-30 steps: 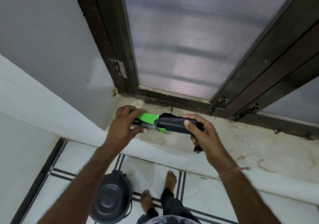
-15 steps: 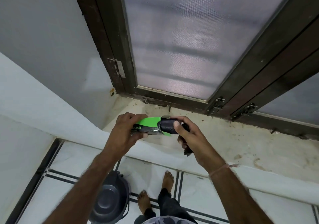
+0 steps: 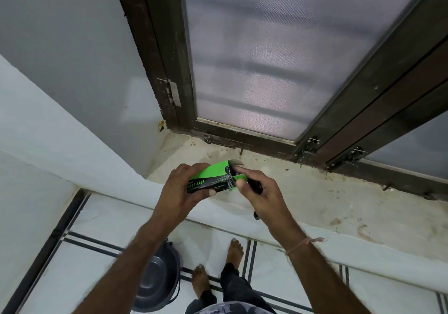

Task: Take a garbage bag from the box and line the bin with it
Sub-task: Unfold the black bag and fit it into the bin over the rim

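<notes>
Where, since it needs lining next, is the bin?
In the head view, the bin sits on the floor at lower left, beside the bare feet.

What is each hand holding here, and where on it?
Left hand grips the garbage bag box round its closed end. Right hand holds a black bag tucked in its palm, fingertips at the box's open flap.
</notes>
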Demonstrator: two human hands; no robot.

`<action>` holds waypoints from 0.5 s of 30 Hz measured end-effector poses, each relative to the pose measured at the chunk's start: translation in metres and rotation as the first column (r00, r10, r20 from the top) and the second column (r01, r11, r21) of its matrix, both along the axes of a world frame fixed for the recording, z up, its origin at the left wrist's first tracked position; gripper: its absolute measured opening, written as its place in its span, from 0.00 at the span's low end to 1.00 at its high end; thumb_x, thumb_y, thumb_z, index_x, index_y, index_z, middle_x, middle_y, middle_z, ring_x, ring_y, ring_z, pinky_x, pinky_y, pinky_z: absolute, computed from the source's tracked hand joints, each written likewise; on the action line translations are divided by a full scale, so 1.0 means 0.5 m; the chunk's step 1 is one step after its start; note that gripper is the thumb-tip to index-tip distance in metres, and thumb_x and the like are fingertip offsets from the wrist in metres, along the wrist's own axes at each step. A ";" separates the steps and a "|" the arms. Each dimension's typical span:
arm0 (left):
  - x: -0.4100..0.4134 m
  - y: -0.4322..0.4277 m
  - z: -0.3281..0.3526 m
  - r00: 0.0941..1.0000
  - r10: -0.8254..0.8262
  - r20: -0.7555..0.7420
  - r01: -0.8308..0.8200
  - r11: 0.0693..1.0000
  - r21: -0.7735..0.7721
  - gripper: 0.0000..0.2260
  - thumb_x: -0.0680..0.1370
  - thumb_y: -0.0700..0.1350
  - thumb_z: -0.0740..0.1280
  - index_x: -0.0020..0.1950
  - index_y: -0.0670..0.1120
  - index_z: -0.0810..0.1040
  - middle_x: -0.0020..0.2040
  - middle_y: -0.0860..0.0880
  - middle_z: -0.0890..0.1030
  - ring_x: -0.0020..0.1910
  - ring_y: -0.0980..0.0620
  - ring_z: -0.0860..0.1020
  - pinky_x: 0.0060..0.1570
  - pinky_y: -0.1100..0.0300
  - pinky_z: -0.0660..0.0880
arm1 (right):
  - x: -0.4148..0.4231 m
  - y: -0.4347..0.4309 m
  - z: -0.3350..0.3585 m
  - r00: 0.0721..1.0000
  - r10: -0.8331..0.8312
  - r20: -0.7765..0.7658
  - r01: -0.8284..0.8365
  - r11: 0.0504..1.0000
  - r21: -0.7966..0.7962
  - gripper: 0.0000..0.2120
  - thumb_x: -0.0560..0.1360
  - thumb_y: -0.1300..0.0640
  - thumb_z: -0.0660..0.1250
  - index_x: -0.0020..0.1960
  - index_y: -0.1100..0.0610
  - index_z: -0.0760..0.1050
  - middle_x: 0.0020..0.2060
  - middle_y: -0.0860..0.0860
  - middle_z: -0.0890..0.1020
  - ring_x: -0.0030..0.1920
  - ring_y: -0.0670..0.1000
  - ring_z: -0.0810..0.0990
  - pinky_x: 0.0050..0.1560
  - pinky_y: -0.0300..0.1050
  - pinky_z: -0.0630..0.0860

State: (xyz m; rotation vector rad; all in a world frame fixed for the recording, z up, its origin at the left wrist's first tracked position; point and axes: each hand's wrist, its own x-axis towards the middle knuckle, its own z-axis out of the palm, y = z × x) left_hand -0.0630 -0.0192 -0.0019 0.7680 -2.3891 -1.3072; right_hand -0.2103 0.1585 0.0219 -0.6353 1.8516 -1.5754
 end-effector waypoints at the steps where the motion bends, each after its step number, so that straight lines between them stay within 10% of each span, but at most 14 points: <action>1: -0.003 0.000 0.002 1.000 0.007 -0.001 -0.007 1.000 0.003 0.27 0.70 0.62 0.75 0.68 0.58 0.79 0.51 0.55 0.78 0.54 0.53 0.76 0.54 0.59 0.73 | -0.002 -0.002 -0.004 1.000 -0.016 0.001 0.016 1.000 -0.009 0.16 0.80 0.59 0.72 0.67 0.56 0.82 0.62 0.50 0.85 0.62 0.45 0.82 0.58 0.35 0.81; 9: -0.001 -0.004 0.011 0.995 -0.096 -0.013 0.096 0.995 0.007 0.26 0.69 0.63 0.74 0.67 0.61 0.78 0.53 0.51 0.78 0.56 0.51 0.77 0.57 0.50 0.76 | -0.015 -0.007 -0.020 0.993 -0.107 -0.056 0.105 0.993 -0.046 0.13 0.75 0.65 0.76 0.58 0.57 0.86 0.51 0.52 0.86 0.53 0.50 0.85 0.59 0.55 0.82; 15: 0.004 -0.005 -0.001 0.999 -0.037 -0.031 0.039 0.998 0.058 0.26 0.69 0.62 0.75 0.66 0.61 0.78 0.52 0.53 0.79 0.56 0.49 0.78 0.57 0.44 0.77 | 0.007 -0.005 -0.032 0.978 -0.085 -0.189 0.072 0.995 -0.075 0.14 0.78 0.62 0.74 0.62 0.57 0.85 0.54 0.52 0.85 0.56 0.51 0.84 0.59 0.42 0.80</action>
